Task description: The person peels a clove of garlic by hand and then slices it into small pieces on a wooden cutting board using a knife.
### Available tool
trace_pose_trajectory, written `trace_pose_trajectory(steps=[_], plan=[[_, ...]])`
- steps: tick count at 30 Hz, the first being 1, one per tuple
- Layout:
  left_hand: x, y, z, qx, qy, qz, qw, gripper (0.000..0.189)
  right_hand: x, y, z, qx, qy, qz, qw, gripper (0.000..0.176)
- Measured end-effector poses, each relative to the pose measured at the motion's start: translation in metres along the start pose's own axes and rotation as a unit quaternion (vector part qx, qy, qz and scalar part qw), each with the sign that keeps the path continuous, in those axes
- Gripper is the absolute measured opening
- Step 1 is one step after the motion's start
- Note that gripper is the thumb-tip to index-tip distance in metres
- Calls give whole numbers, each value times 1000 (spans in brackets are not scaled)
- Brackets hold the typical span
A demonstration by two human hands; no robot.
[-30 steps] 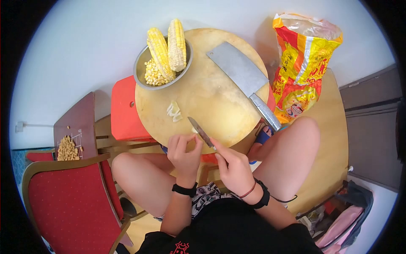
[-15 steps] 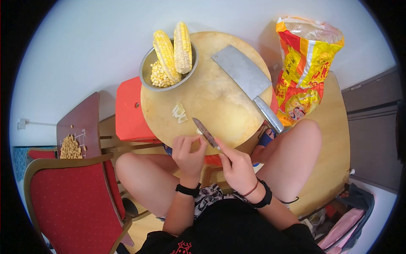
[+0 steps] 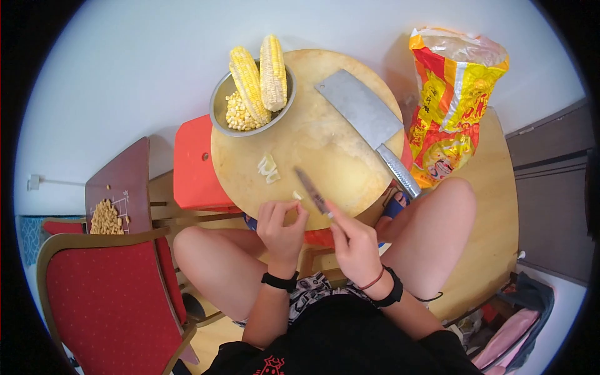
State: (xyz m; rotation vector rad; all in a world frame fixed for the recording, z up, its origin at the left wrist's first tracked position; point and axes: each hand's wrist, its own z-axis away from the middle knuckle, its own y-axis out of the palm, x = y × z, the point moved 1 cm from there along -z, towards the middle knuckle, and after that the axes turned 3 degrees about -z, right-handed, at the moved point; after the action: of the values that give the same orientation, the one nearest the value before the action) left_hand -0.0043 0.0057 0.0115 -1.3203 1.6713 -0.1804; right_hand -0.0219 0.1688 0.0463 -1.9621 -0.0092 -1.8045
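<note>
Peanuts point(image 3: 107, 217) are heaped on the dark red table point(image 3: 122, 175), well to the left of the fingers of the left hand point(image 3: 281, 232). A red chair point(image 3: 109, 287) is placed nearer the body, also well left of those fingers. Beyond them on the left, a red stool point(image 3: 194, 159) is partly covered by a round board point(image 3: 322, 125). At the board's far left edge, farther out than the fingers, a metal bowl point(image 3: 217, 112) is seen, in which loose corn kernels point(image 3: 242, 115) and two corn cobs, the left one point(image 3: 248, 78) and the right one point(image 3: 273, 72), are held, both cobs tilted above the rim. Pale slices point(image 3: 267, 167) are laid on the board just beyond the left fingers. These fingers are curled, with thumb and forefinger brought together; a small pale piece point(image 3: 297, 195) is seen at their tips, but whether it is pinched cannot be told. A small knife point(image 3: 310, 190) is grasped by the fingers of the right hand point(image 3: 356, 250), its blade pointed away and leftward over the board, near the left fingertips. Beyond the right fingers, a cleaver point(image 3: 362, 109) is laid flat on the board, its metal handle turned toward the body. Farther right, a red and yellow bag point(image 3: 453, 94) is stood upright.
</note>
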Motion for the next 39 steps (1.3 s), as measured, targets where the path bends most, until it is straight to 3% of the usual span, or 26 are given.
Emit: trace_pose_trajectory(steps=[2,5,8,10,13,16,19,22,39], plan=[[0,-1,2,-2,0,4,1000,15,-1,1,1,22,7,-1,1000,47],[0,1,0,-2,3,-5,1000,15,0,0,1,-28,-8,-6,1000,47],[0,-1,1,2,-6,-1,1000,15,-1,2,1,19,-15,4,1000,47],[1,0,1,4,-5,-4,1000,14,1,-1,1,-42,-19,-3,999,47],[-1,-1,-1,-2,-3,4,1000,14,-1,0,0,21,-9,15,1000,47],[2,1,0,1,1,-3,1000,14,2,-1,1,-34,-10,-16,999,47],[-1,-1,-1,-3,5,2,1000,14,0,3,5,9,-4,2,1000,47],[0,-1,0,3,-6,-3,1000,15,-4,4,4,-28,-8,-23,999,46],[3,-2,-1,16,-1,0,1000,14,1,2,2,-12,11,-18,1000,46]])
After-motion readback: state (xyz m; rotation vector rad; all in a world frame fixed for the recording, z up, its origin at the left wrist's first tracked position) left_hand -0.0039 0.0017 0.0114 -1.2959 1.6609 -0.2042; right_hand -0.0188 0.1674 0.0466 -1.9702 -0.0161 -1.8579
